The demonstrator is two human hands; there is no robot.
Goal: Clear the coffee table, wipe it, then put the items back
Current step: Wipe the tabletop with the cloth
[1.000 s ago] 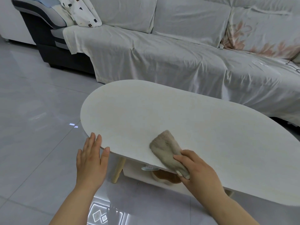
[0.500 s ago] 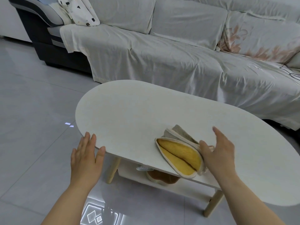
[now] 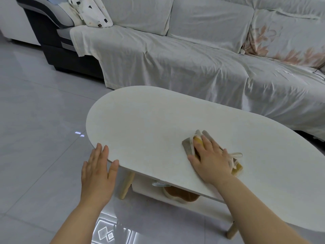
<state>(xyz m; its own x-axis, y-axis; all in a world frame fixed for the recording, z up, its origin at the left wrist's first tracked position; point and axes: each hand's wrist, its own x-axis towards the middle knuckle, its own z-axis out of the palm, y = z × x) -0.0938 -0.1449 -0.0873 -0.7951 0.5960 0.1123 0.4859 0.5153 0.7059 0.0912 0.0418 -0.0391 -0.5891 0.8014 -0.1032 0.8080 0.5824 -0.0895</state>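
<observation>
The oval white coffee table (image 3: 158, 124) fills the middle of the view, its top bare except for a cloth. My right hand (image 3: 211, 159) lies flat on that grey and yellow cloth (image 3: 188, 145) near the table's front edge, palm down, fingers spread over it. A cream loop of the cloth sticks out to the right of my wrist. My left hand (image 3: 98, 173) rests at the table's left front rim, fingers straight and together, thumb touching the edge, nothing in it.
A long sofa under a pale cover (image 3: 175, 64) runs behind the table. On the table's lower shelf (image 3: 154, 194) sits a brown, cream-rimmed object (image 3: 182, 196), partly hidden. Wooden legs (image 3: 125, 185) stand below. Glossy grey floor tiles (image 3: 38, 138) spread to the left.
The cloth was turned over, showing its yellow side, and now lies flat under my right palm, further onto the table. My left hand stayed at the rim.
</observation>
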